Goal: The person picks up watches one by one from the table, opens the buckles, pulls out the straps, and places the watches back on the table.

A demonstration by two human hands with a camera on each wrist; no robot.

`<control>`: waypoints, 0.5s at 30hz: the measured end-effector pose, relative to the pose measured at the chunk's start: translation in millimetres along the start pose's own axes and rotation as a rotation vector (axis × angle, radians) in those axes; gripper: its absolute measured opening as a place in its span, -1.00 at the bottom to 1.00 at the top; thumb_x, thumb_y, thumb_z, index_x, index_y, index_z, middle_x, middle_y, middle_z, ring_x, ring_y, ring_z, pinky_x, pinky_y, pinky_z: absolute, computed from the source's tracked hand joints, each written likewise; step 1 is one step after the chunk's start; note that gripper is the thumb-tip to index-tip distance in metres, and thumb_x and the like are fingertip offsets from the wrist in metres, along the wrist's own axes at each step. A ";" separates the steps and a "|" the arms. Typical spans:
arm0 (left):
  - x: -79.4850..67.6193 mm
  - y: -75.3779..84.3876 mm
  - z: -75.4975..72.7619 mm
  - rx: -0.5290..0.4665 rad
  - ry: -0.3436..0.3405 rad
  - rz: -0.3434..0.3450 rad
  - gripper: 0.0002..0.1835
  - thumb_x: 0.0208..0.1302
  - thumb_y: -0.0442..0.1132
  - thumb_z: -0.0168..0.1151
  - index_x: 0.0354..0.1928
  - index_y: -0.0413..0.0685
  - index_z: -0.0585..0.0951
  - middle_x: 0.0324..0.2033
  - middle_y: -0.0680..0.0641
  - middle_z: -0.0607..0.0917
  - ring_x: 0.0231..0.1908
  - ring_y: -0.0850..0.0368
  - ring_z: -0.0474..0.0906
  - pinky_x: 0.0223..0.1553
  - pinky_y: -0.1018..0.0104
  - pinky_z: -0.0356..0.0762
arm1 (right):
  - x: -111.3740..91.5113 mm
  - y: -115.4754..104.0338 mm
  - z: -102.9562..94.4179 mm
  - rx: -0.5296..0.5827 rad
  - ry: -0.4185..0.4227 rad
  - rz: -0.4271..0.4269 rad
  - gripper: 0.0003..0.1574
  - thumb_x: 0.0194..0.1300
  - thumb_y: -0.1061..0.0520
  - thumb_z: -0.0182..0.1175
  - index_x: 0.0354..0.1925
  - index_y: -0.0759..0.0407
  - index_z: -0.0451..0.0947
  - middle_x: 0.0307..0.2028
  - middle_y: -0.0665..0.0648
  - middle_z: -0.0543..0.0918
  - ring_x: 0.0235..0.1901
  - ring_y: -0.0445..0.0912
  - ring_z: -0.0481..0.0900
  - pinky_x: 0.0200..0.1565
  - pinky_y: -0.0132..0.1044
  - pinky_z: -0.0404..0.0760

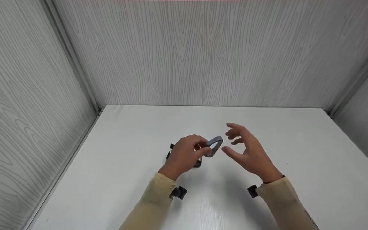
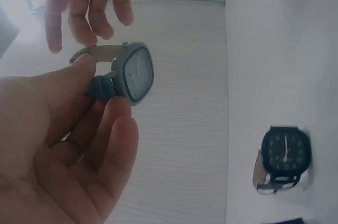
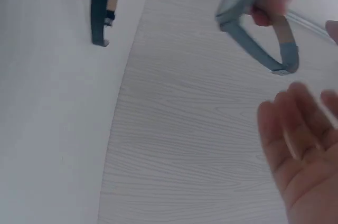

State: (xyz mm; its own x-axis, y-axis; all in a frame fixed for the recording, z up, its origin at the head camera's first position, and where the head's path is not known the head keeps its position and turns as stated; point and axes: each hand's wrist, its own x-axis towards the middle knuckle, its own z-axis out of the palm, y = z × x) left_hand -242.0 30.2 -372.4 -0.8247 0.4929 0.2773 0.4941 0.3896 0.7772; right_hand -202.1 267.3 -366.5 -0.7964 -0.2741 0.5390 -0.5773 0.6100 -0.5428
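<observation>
A grey-blue wristwatch (image 1: 216, 140) with a squarish face is held above the table in my left hand (image 1: 185, 154). In the left wrist view, thumb and fingers pinch the watch (image 2: 138, 74) by its strap, which forms a closed loop. My right hand (image 1: 249, 153) hovers just right of the strap, fingers spread and holding nothing; a gap to the strap shows in the right wrist view. A second watch, black (image 2: 287, 152), lies on the table, partly hidden behind my left hand in the head view.
The white table (image 1: 133, 127) is bounded by a pale wood-grain panel (image 1: 184, 54) at the back and panels on both sides. Small black devices (image 1: 179, 192) sit at the wrists of the sleeves.
</observation>
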 end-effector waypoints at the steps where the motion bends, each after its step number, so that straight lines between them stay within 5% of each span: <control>1: 0.1 0.6 0.5 0.047 0.012 0.029 -0.79 0.41 -0.07 0.38 -0.03 0.03 0.76 -0.26 0.18 0.71 -0.24 0.27 0.60 -0.21 0.30 0.59 | 0.7 -0.1 -0.8 0.008 0.013 0.012 -0.31 0.28 0.22 0.47 0.32 0.11 0.48 -0.01 -0.02 0.64 0.00 -0.13 0.61 0.00 -0.19 0.69; 7: -2.3 5.1 0.5 0.151 0.016 0.113 -0.79 0.42 -0.07 0.37 -0.01 0.05 0.76 -0.22 0.16 0.69 -0.21 0.29 0.61 -0.19 0.35 0.60 | 2.7 2.8 0.5 -0.002 -0.002 -0.059 -0.70 0.34 0.29 0.39 0.02 0.09 0.68 -0.11 -0.09 0.70 -0.12 -0.20 0.65 -0.09 -0.27 0.70; 15: -2.9 8.1 4.4 0.211 0.058 0.174 -0.58 0.39 -0.03 0.40 0.21 0.01 0.65 0.04 0.07 0.71 0.08 0.14 0.61 0.13 0.23 0.58 | 1.7 5.6 6.3 0.043 -0.005 -0.059 -0.74 0.35 0.28 0.39 -0.04 0.03 0.68 -0.16 -0.17 0.67 -0.15 -0.24 0.63 -0.11 -0.30 0.69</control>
State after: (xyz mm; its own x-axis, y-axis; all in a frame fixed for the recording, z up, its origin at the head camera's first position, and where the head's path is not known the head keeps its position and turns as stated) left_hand -234.4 35.4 -369.5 -0.7335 0.5239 0.4330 0.6713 0.4590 0.5820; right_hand -207.8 265.5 -372.7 -0.7617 -0.3120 0.5678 -0.6302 0.5603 -0.5375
